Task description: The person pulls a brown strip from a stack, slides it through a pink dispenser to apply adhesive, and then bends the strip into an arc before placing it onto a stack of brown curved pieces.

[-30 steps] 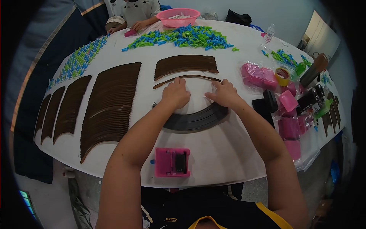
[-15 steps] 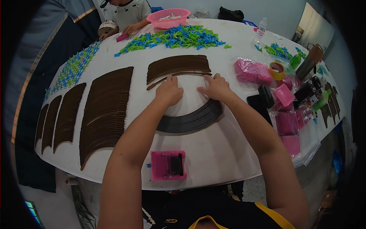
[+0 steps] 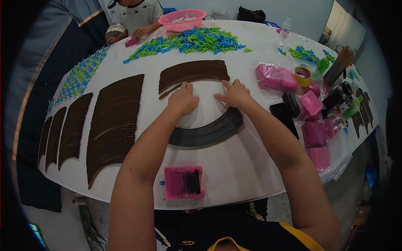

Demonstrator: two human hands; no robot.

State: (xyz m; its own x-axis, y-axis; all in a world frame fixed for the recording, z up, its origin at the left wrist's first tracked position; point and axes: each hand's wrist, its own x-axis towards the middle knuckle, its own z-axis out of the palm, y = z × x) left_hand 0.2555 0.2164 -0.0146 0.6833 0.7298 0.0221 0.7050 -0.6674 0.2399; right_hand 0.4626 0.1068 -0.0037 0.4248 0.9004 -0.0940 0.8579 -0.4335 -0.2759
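A: Where does the strip [image 3: 168, 93] lie from your hands?

B: Just ahead of your fingertips, toward the table's [image 3: 247, 171] far edge. One end pokes out past your left hand [image 3: 183, 100], toward the left edge; the rest runs close along the near side of the brown stack [image 3: 192, 71].

A: And how do your hands stand?

B: Both loosely spread, thumbs away from fingers, pinching nothing. Your left fingertips are at the strip. Your right hand [image 3: 235, 93] reaches the stack's right end; whether it touches the strip there, I can't tell.

A: What's on your side of them?

B: The grey bundle [image 3: 205, 133], between your forearms, bowed toward the near edge. Nearer that edge sits the pink box [image 3: 173, 183].

A: Left and right of you?

B: The large stack [image 3: 115, 121] lies left of your left forearm. On your right, toward the right edge, are the tape [image 3: 309, 72] and pink packs [image 3: 276, 77].

A: The far edge?

B: A heap of clips [image 3: 188, 42] before the basket [image 3: 181, 26], and a person [image 3: 142, 14] left of it.
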